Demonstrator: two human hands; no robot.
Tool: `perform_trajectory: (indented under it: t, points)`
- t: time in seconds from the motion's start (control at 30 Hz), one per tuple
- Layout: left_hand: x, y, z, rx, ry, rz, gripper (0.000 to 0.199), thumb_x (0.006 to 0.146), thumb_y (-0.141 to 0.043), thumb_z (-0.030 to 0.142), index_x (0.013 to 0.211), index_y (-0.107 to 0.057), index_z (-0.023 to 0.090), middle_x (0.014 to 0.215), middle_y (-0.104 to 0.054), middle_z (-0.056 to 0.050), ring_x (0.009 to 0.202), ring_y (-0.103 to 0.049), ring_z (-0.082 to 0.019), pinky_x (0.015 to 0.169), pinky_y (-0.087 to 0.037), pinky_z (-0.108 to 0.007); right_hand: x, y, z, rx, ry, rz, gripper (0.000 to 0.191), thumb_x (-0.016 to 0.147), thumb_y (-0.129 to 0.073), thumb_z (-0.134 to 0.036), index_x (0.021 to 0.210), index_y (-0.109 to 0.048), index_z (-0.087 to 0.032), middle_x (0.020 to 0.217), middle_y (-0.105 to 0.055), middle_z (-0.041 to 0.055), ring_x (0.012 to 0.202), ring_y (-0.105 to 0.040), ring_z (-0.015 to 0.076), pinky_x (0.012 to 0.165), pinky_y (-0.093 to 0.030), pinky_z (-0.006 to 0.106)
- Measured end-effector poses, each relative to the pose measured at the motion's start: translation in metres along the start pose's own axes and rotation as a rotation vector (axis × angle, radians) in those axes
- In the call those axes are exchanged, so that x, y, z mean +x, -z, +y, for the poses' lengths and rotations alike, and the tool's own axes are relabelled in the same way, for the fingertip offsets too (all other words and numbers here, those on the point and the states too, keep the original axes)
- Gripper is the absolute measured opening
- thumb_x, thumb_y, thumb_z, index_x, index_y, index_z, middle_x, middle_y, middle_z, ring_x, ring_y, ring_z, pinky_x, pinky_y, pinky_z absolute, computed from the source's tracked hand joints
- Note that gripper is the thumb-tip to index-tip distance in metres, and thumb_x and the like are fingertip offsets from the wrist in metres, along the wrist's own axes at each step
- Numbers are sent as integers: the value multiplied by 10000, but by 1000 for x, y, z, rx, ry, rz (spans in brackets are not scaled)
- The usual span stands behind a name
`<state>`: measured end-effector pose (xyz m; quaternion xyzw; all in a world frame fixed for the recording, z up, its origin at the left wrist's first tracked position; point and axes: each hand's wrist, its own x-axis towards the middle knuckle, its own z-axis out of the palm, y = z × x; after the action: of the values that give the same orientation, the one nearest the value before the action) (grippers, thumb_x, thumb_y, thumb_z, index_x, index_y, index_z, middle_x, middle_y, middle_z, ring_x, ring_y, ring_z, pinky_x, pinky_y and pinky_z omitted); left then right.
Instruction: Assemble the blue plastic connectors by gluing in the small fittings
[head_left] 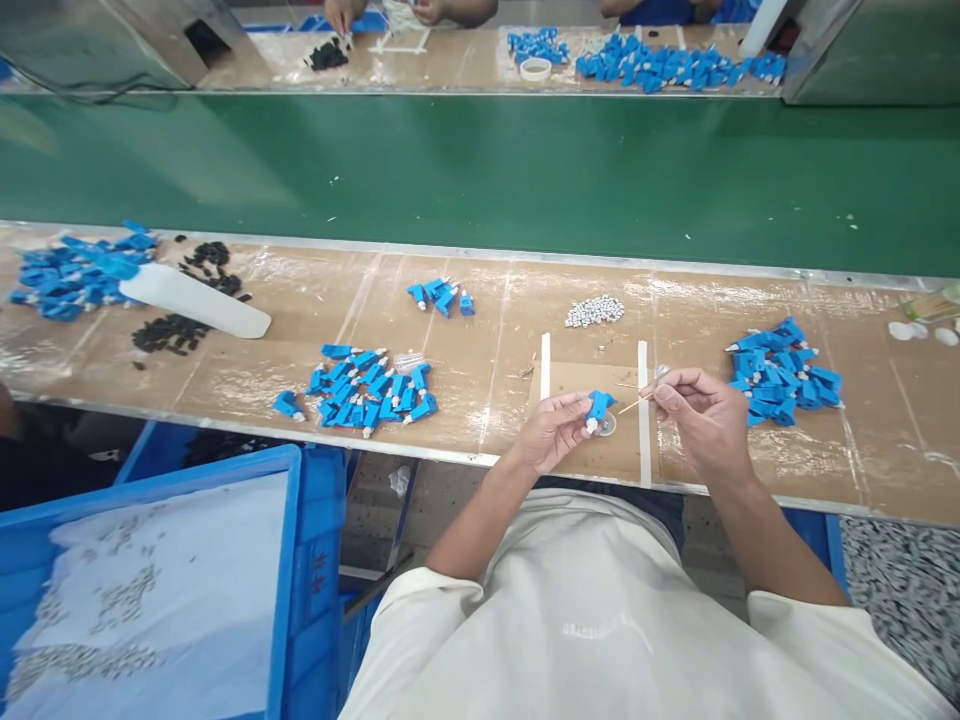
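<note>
Between the thumb and fingers of my left hand (553,430) is a small blue plastic part (599,406) with a white tip pointing down. My right hand (703,415) pinches a thin wooden stick (634,404), whose point is close to the blue part; whether they touch I cannot tell. Under the left fingertips a small round clear dish (608,426) shows in part. Both hands are above a cardboard sheet (577,375) with white tape strips (643,440) along its sides. Beyond it lies a pile of small white-grey pieces (595,311).
Blue parts form piles at right (784,375), at left centre (367,388) and far left (71,275), near black pieces (172,334) and a white strip (199,300). A green conveyor belt (480,180) runs behind. A blue crate (292,560) stands lower left. Another person's hand (343,14) is across the belt.
</note>
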<state>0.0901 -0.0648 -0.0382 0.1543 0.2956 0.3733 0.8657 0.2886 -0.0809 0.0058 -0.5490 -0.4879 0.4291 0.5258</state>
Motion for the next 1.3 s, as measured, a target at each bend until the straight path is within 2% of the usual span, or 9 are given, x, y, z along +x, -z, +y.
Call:
perform_trajectory:
  t: [0.23,0.57,0.7,0.83,0.93,1.03,1.13,1.2,1.3]
  points:
    - [-7,-4,0,0,28,-17,338,723,-887,286,931,-746,61,762,-713,-71,590,-625,-82,519,-481,-146,-19,-12,-18,-226,333,48,198,883,-755,-426,847,-719,-235,780,-764,47,710,-713,210,648,-599,352]
    - [-9,-5,-1,-4,28,-53,371,691,-910,321,906,-744,68,744,-698,-53,587,-610,-69,535,-470,-151,-19,-15,-8,-300,423,6,91,914,-731,-342,898,-725,-253,805,-781,38,725,-725,213,652,-587,350]
    - [-9,-4,-1,0,20,-53,413,641,-941,353,886,-762,73,732,-697,-44,576,-598,-61,530,-461,-146,-19,-13,-8,-360,518,-82,42,937,-696,-288,915,-712,-255,788,-783,36,721,-732,210,658,-587,360]
    - [-9,-3,-2,9,11,-11,433,623,-950,356,892,-768,68,729,-695,-38,572,-596,-57,552,-478,-148,-15,-11,-12,-434,721,-275,83,947,-648,-246,905,-710,-283,790,-793,28,713,-744,205,658,-590,360]
    - [-9,-4,-2,-3,-3,-7,431,629,-947,348,895,-767,60,747,-706,-47,581,-608,-62,552,-479,-149,-12,-11,-13,-453,799,-268,111,936,-645,-202,948,-703,-297,808,-799,27,716,-751,207,664,-588,355]
    - [-9,-3,-3,-11,-1,-8,404,648,-938,326,901,-766,61,746,-711,-49,581,-618,-69,544,-474,-155,-11,-11,-10,-412,789,-189,164,911,-673,-152,999,-692,-288,820,-799,35,716,-747,213,665,-580,359]
    - [-8,-1,-4,-2,8,-11,380,672,-923,298,919,-766,55,746,-709,-50,574,-613,-68,540,-467,-160,-13,-11,-6,-384,719,-184,86,899,-701,-204,945,-697,-276,778,-788,40,686,-735,227,654,-583,378]
    - [-8,1,-5,2,8,-18,383,680,-917,300,934,-767,56,760,-713,-55,578,-611,-69,540,-464,-164,-13,-13,-5,-368,617,-162,19,908,-707,-269,890,-702,-267,749,-774,42,681,-726,228,648,-586,380]
    - [-7,2,-6,2,6,-23,412,676,-918,314,965,-769,62,774,-724,-64,580,-612,-70,549,-466,-171,-13,-17,-5,-308,416,-102,139,919,-713,-371,856,-714,-247,745,-753,37,667,-698,201,617,-580,341]
